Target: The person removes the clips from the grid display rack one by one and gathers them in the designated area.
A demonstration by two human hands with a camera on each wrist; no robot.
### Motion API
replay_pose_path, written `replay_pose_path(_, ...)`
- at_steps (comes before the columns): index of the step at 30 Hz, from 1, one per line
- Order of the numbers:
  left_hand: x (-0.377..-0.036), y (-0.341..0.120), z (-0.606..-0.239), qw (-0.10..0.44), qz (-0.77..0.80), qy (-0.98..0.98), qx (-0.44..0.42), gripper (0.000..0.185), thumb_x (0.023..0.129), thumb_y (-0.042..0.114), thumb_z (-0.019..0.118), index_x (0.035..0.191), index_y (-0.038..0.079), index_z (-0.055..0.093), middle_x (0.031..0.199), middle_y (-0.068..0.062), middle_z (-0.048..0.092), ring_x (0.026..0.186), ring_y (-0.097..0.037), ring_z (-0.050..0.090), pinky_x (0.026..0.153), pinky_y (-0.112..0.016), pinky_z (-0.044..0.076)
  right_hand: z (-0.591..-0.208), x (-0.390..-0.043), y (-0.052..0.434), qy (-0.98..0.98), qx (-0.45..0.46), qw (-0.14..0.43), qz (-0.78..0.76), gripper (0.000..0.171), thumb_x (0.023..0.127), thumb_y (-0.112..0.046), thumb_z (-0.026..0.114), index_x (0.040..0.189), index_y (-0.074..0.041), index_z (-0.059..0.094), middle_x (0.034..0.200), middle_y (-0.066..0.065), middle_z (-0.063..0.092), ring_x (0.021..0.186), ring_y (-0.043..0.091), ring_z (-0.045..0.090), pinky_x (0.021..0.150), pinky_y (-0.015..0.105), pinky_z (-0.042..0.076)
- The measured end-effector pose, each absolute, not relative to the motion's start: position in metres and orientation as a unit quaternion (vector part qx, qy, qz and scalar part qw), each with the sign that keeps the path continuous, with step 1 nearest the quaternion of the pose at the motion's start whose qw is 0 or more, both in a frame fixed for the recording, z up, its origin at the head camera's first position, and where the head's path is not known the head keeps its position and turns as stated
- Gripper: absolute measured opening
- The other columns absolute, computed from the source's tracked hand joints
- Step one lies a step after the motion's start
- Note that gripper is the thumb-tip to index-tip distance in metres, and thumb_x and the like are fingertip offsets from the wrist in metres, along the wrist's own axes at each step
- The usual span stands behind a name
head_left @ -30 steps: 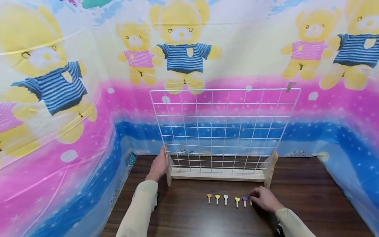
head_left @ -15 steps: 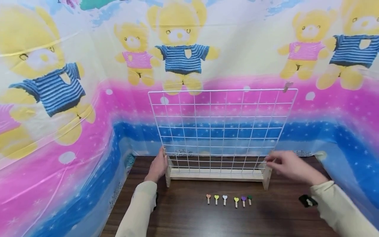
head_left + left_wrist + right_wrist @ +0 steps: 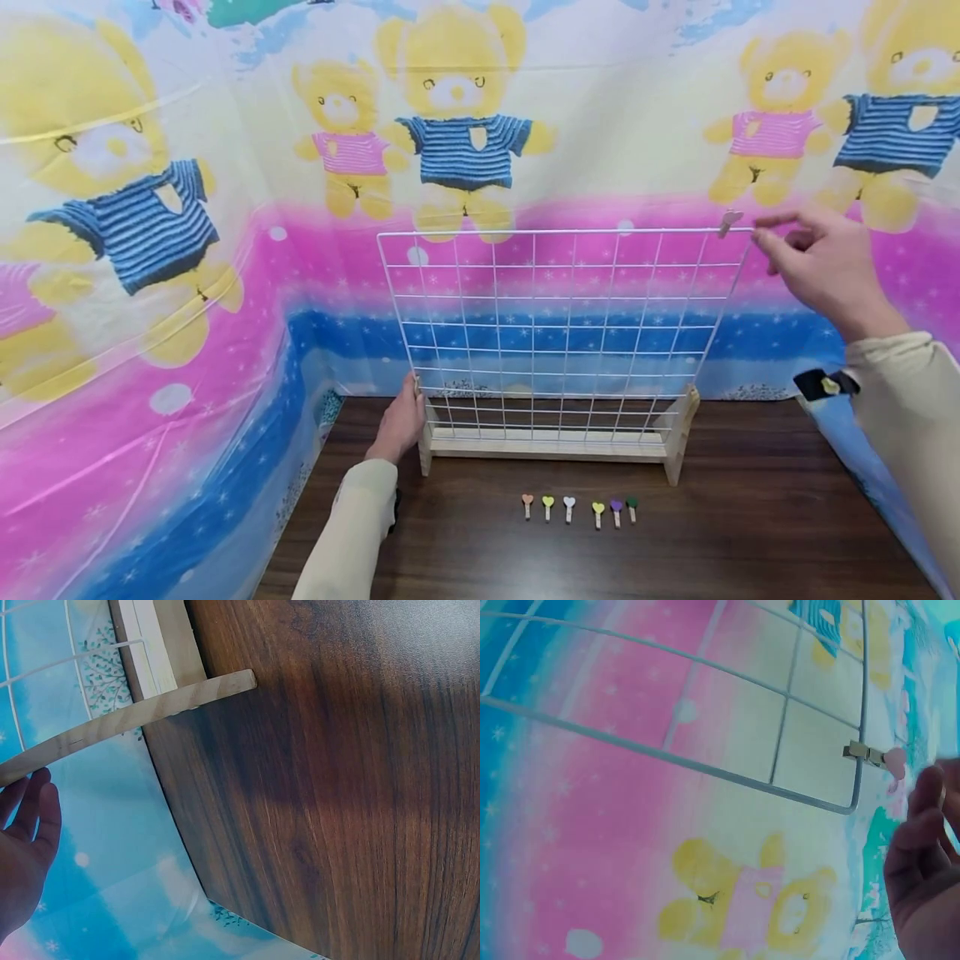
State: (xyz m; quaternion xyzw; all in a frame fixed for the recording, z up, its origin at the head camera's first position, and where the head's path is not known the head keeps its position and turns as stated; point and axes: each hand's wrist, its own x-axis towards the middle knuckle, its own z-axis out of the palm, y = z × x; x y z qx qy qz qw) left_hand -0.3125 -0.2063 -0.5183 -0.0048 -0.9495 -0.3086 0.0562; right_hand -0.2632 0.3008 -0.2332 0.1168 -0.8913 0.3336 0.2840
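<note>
A person's right hand (image 3: 817, 258) hangs in the air at the top right corner of a white wire grid (image 3: 558, 333), fingers loosely spread and holding nothing, just beside a pink heart clip (image 3: 730, 220) pinned to the top wire. The right wrist view alone shows that clip (image 3: 877, 755) close up, clamped on the frame's edge, with the fingertips (image 3: 928, 787) near it but apart. The left hand (image 3: 401, 421) rests with straight fingers against the left foot of the wooden stand (image 3: 555, 446); the left wrist view shows the fingers (image 3: 34, 806) touching that foot's curved slat. Only the head view shows six heart clips (image 3: 579, 507) in a row on the dark table (image 3: 750, 533).
</note>
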Motion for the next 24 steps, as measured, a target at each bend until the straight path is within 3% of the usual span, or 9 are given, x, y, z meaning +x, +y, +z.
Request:
replay_pose_path(3,-0.313,-0.206,-0.518,0.055,-0.313,-0.948,-0.002,0.051,0.104,0.022,0.034,0.15,0.013,0.014,0.131,-0.017,0.051,0.099,-0.033,0.06,0.076,-0.048,0.048,-0.221,-0.274,0.297,-0.89,0.083,0.278,0.353,0.045,0.095,-0.036,0.055,0.133,-0.012,0.055,0.069,0.001,0.063,0.058,0.004,0.057,0.04,0.025,0.036)
replay_pose_path(6,-0.312,-0.206,-0.518,0.052,-0.318,-0.947,0.002,0.052,0.104,0.022,0.034,0.151,0.013,0.013,0.134,-0.018,0.049,0.103,-0.034,0.058,0.079,-0.049,0.048,-0.217,-0.283,0.293,-0.901,0.073,0.233,0.359,0.051,0.098,-0.04,0.046,0.144,-0.018,0.042,0.09,0.011,0.063,0.067,0.006,0.059,0.05,0.021,0.043)
replay_pose_path(9,-0.312,-0.205,-0.518,0.049,-0.319,-0.947,0.002,0.053,0.104,0.022,0.034,0.151,0.011,0.012,0.136,-0.019,0.047,0.105,-0.035,0.058,0.081,-0.049,0.047,-0.219,-0.288,0.289,-0.897,0.08,0.205,0.384,0.05,0.101,-0.037,0.04,0.146,-0.017,0.038,0.108,0.011,0.057,0.07,0.01,0.06,0.058,0.018,0.047)
replay_pose_path(18,-0.312,-0.205,-0.517,0.055,-0.311,-0.949,0.003,0.052,0.104,0.023,0.033,0.151,0.013,0.012,0.131,-0.018,0.051,0.104,-0.034,0.058,0.08,-0.049,0.048,-0.23,-0.291,0.282,-0.862,0.098,0.199,0.455,0.048,0.097,-0.037,0.05,0.136,-0.009,0.051,0.099,-0.001,0.058,0.065,0.01,0.06,0.06,0.015,0.048)
replay_pose_path(24,-0.312,-0.206,-0.516,0.046,-0.316,-0.948,0.009,0.052,0.104,0.024,0.033,0.151,0.014,0.012,0.135,-0.018,0.048,0.109,-0.035,0.056,0.084,-0.05,0.046,-0.23,-0.292,0.283,-0.854,0.098,0.197,0.472,0.038,0.095,-0.035,0.056,0.122,-0.009,0.06,0.093,-0.002,0.06,0.061,0.011,0.058,0.057,0.016,0.048)
